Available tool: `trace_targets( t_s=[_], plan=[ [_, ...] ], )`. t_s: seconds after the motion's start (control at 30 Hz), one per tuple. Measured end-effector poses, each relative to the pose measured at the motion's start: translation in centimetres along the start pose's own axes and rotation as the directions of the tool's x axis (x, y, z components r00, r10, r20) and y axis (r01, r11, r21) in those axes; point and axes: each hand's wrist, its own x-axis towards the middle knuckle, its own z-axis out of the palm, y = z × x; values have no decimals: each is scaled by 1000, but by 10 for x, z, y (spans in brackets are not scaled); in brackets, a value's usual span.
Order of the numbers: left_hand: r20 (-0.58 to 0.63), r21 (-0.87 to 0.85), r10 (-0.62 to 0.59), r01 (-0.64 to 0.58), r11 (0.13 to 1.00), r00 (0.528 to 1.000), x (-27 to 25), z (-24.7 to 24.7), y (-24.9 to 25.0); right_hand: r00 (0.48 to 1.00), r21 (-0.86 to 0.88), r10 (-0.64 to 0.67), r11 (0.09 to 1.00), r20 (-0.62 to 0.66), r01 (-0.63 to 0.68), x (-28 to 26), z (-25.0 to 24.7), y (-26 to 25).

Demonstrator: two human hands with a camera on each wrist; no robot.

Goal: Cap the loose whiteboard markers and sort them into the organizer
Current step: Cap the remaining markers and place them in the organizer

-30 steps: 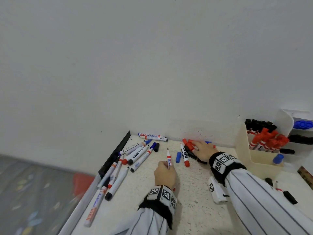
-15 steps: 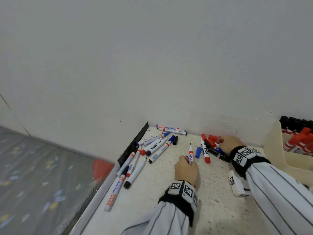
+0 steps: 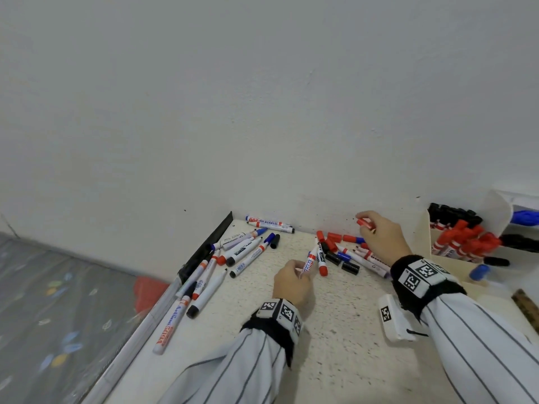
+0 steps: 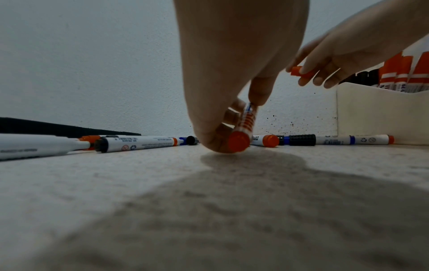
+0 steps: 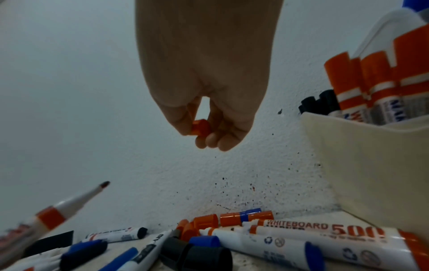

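Note:
My left hand point(image 3: 293, 279) grips an uncapped red marker point(image 3: 309, 260) near the table's middle, tip pointing toward the wall; its red butt end point(image 4: 239, 142) faces the left wrist camera, and its bare tip point(image 5: 104, 184) shows in the right wrist view. My right hand point(image 3: 379, 237) is raised above the pile of caps and pinches a red cap point(image 3: 364, 223) point(image 5: 200, 127) point(image 4: 301, 72) between thumb and fingers. Loose caps and markers point(image 3: 344, 252) lie under it by the wall. The cream organizer point(image 3: 443, 262) stands to the right with red and black markers point(image 3: 466, 240) in it.
More loose markers point(image 3: 236, 252) lie fanned out at the table's left, beside a black strip point(image 3: 207, 246) along the left edge. One long marker point(image 3: 172, 320) lies near that edge. A white tagged block point(image 3: 393, 317) sits under my right wrist. Wall close behind.
My right hand has lifted off the pile with a red cap pinched in it. The left hand still holds the red marker, now tilted more toward the right. The head view has shifted.

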Motion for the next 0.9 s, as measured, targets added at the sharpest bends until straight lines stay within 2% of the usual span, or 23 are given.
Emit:
trace_targets(
  t_s=[0.13, 0.23, 0.53, 0.77, 0.9],
  plan=[
    [52, 0, 89, -89, 996, 995, -7, 2, 3, 987, -60, -44, 997, 155, 54, -25, -13, -1],
    [61, 34, 163, -165, 986, 985, -9, 2, 3, 968, -74, -15, 997, 250, 35, -41, -14, -1],
    [121, 127, 228, -243, 962, 966, -4, 6, -2, 958, -41, -62, 996, 280, 76, -63, -7, 5],
    [80, 187, 224, -235, 954, 971, 2, 6, -6, 985, 12, -36, 999, 168, 35, -68, 0, 5],
    [110, 214, 242, -261, 941, 964, 2, 6, -7, 968, -18, -53, 998, 246, 59, -65, 8, 5]
  ],
)
